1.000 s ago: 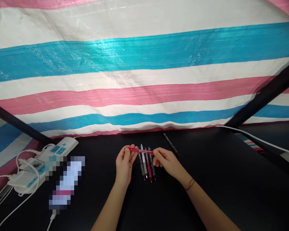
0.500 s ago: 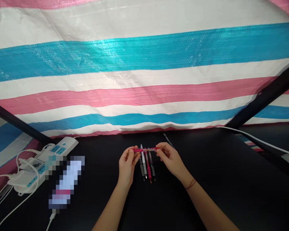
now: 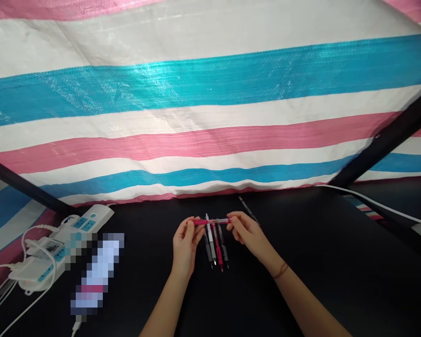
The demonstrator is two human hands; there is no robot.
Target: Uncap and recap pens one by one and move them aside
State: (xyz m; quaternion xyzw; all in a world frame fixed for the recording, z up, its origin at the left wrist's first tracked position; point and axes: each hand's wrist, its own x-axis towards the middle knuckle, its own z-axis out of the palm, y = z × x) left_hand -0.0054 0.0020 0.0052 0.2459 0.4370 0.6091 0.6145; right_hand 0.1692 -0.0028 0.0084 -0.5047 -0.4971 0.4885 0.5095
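A pink pen (image 3: pixel 217 221) with a clear middle lies level between my two hands, above the black table. My left hand (image 3: pixel 185 241) pinches its left end with thumb and fingers. At its right end, the fingertips of my right hand (image 3: pixel 247 234) close on the pen. Beneath it, several pens rest side by side on the table: a white pen (image 3: pixel 211 242), a pink-red pen (image 3: pixel 219 250) and dark grey pens (image 3: pixel 224 245). Their upper ends are partly covered by the held pen. Behind my right hand lies another dark pen (image 3: pixel 244 205), partly hidden.
A white power strip (image 3: pixel 93 220) with plugs and cables stands at the left. Beside it lies a blurred-out phone (image 3: pixel 101 271) on a white cable. Striped sheeting (image 3: pixel 210 140) hangs behind the table. Black bars (image 3: pixel 382 140) slant at both sides, and a white cable (image 3: pixel 372 199) runs along the right.
The view has shifted slightly. My right hand has moved a little to the right at its end of the pink pen; both hands still hold it.
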